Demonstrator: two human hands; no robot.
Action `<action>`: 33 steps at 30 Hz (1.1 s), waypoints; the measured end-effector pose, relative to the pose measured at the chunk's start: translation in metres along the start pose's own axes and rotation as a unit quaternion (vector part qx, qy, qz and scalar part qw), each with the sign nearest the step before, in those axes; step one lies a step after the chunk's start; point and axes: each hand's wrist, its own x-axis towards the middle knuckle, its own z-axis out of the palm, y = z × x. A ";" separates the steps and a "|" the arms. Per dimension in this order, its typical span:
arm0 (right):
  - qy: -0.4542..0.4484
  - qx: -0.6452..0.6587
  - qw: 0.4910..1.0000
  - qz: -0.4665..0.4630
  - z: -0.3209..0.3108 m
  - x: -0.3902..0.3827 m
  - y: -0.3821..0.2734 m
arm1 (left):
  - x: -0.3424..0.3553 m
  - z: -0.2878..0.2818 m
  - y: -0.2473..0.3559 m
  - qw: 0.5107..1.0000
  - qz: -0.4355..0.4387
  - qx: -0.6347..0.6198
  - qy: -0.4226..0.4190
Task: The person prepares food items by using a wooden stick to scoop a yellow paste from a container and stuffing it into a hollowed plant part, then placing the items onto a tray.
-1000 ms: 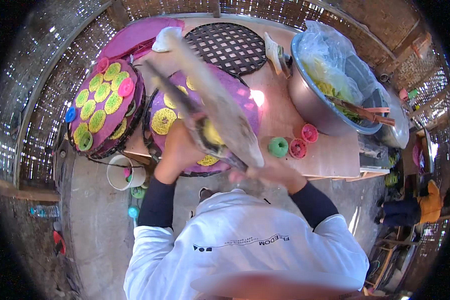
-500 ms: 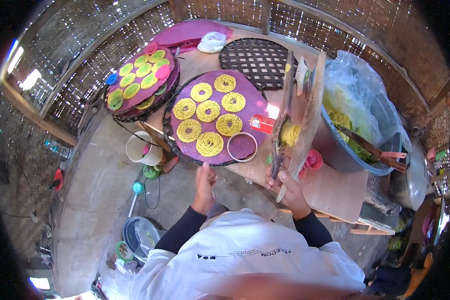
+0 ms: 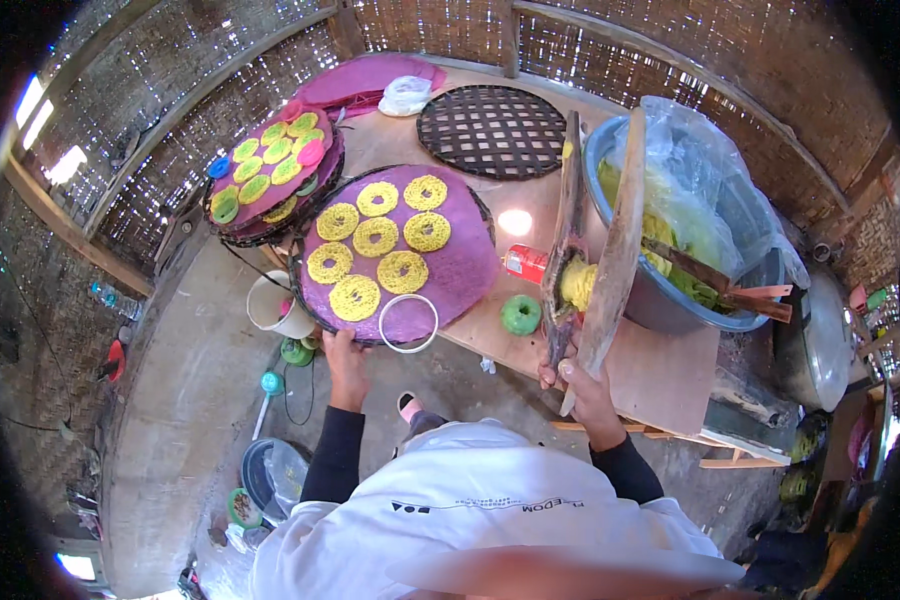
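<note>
My left hand has its fingers closed on the near rim of a round woven tray lined with a purple sheet. Several yellow lattice-like dough rings lie on the tray. A thin pale hoop rests at its near edge, beside that hand. Closed around the near ends of a wooden two-bar press is my right hand. Yellow dough sits between the bars. To the left of the press are a green ring-shaped object and a red can.
A large blue-grey tub with plastic and yellow-green dough stands right, a wooden-handled blade across it. Stacked trays of rings are at left. An openwork black tray lies at the back. A white bucket stands below left.
My left hand has gone left to the tray's rim, and the tray has turned and shifted left. The green ring-shaped object has come into view; the pink cups near the press are no longer seen.
</note>
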 end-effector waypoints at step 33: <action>0.001 -0.044 0.999 0.031 0.098 0.051 0.033 | 0.029 -0.026 0.077 0.585 0.447 0.610 -0.291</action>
